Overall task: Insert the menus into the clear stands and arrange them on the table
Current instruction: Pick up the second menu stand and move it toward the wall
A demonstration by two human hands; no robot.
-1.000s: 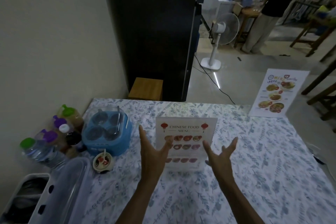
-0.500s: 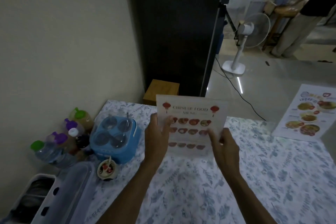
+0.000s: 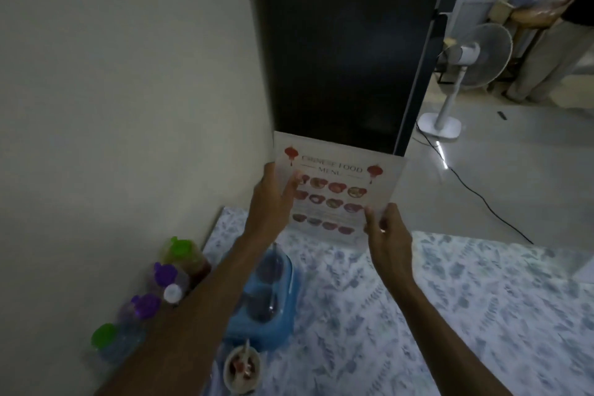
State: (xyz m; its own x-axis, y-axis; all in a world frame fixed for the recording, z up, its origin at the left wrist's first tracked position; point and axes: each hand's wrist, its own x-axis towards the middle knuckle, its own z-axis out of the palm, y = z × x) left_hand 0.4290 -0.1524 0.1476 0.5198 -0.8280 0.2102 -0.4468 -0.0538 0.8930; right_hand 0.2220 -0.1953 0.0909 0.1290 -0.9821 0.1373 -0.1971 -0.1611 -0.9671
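Observation:
A clear stand holding the white "Chinese Food Menu" sheet [image 3: 337, 190] is lifted off the table and held upright in front of me, tilted slightly. My left hand [image 3: 273, 202] grips its left edge, thumb over the front. My right hand [image 3: 387, 235] grips its lower right corner. The table [image 3: 466, 299], covered with a blue-and-white floral cloth, lies below. The second menu is out of frame.
A blue container [image 3: 266, 296] with a clear lid sits under my left forearm. Several bottles [image 3: 167, 286] with green, purple and white caps line the wall. A small bowl [image 3: 242, 370] rests near the front. A standing fan [image 3: 463, 74] and a person [image 3: 565, 35] are beyond.
Both hands closed on the menu stand and lifted it off the table, up and toward the far left. The view swung left, and the second menu left the frame.

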